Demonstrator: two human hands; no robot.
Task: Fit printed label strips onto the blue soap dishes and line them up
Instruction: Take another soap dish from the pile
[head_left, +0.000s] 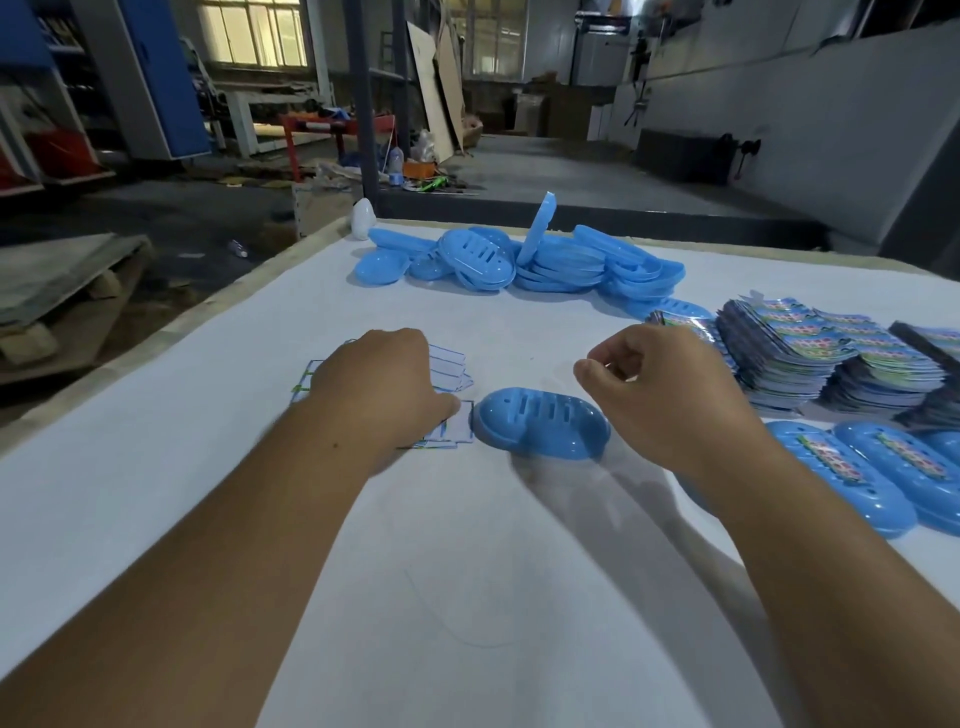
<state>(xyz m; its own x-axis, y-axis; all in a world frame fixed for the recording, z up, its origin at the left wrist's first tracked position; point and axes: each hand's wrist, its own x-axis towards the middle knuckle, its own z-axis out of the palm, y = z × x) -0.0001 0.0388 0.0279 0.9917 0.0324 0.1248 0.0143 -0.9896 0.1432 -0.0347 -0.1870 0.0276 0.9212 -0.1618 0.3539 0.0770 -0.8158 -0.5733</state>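
One blue dish (543, 423) lay slotted side up on the table (208, 467), between the two hands and bare of any label. To its right, near the table edge, stood a row of labelled dishes (852, 467), each with a printed strip across its top; they lay side by side, just beside one another. At the far side was a loose heap of dishes (519, 260), overlapping, with one piece standing on edge. Nothing was seen inside any dish.

Printed label stacks (831, 353) were fanned out at the right, behind the labelled row. A smaller pile of white strips (452, 371), face down or blank with blue edging, lay just left of the bare dish.

The left hand (379, 384) rested on the white strips, knuckles up, fingers curled down onto the pile; the fingertips were hidden, so whether it pinched a strip could not be told. The right hand (660, 384) hovered above and just right of the bare dish, apart from it, fingers loosely curled with thumb and forefinger close together; nothing was seen between them.

The table carried a white covering with a pale wooden edge. A white egg-shaped object (362, 218) stood at its far left corner. Beyond were a concrete floor, a pallet (67, 291) at left, blue cabinets (166, 78), leaning boards (436, 83) and windows (254, 31).
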